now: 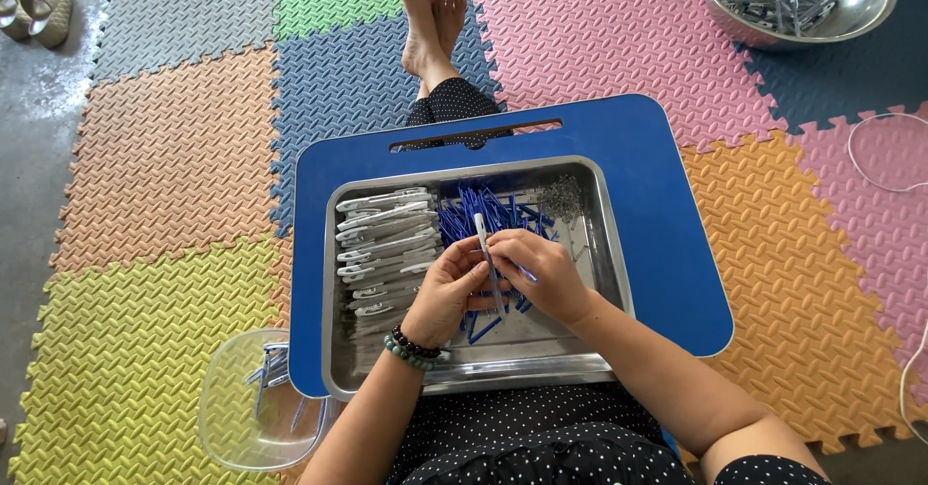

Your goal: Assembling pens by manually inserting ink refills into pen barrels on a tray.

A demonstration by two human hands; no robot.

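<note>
1. Seated on a floor of coloured foam mats, a person works over a blue plastic lap worktop carrying a rectangular steel tray.
2. Left hand and right hand meet above the tray's middle, both grips closed on one slim white pen barrel held nearly upright.
3. White pen barrels lie stacked along the tray's left side; thin blue refills are heaped in the centre, just beyond the fingers.
4. A clear plastic tub holding a few pens sits left of the worktop; a round steel bowl of pens stands well apart, upper right.
</note>
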